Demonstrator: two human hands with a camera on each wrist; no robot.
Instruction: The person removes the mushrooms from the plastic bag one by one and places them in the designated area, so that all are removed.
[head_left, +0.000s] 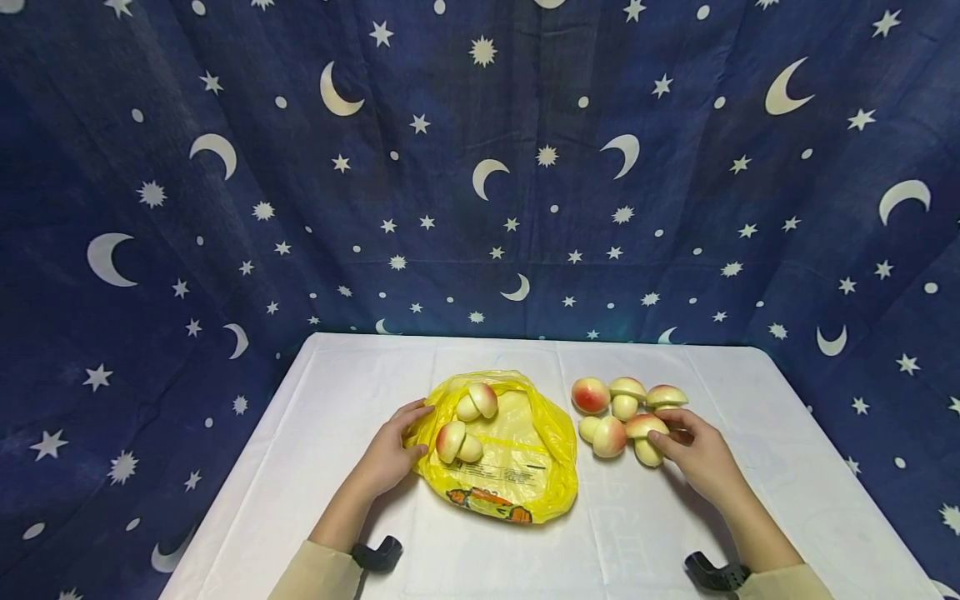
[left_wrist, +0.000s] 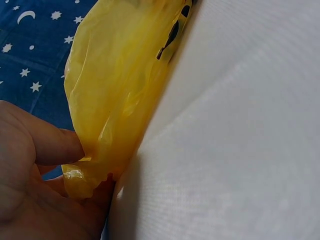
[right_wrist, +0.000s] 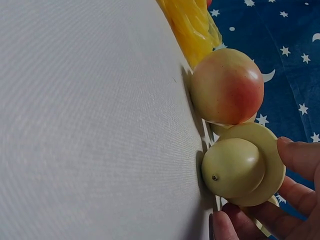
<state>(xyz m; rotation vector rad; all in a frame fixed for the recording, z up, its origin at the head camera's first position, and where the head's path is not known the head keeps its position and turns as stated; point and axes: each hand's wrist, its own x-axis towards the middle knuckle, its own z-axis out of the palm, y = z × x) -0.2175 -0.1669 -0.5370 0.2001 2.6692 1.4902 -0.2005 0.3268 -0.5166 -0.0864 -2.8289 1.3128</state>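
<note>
Two toy mushrooms (head_left: 468,425) lie on the yellow plastic bag (head_left: 517,467), which is flat on the white table (head_left: 315,433). I cannot tell if they are inside the bag or just on top of it. Five more toy mushrooms (head_left: 618,412) sit in a little bunch on the table, just beside the bag on its right. So it looks like a small part of the job is done and most of it is left, if the mushrooms are going to the bag.

The left hand (head_left: 390,454) holds the left edge of the bag, with the thumb and fingers pinching the thin plastic. The wrist view shows the yellow plastic tucked between them.

The right hand (head_left: 701,458) has its fingers curled round one mushroom (head_left: 645,437) at the near side of the bunch. That mushroom touches the table and has a round pale stem and a wide cap.

The bag has small dark print and an orange picture near its front edge, but the words are too small to read.
</note>
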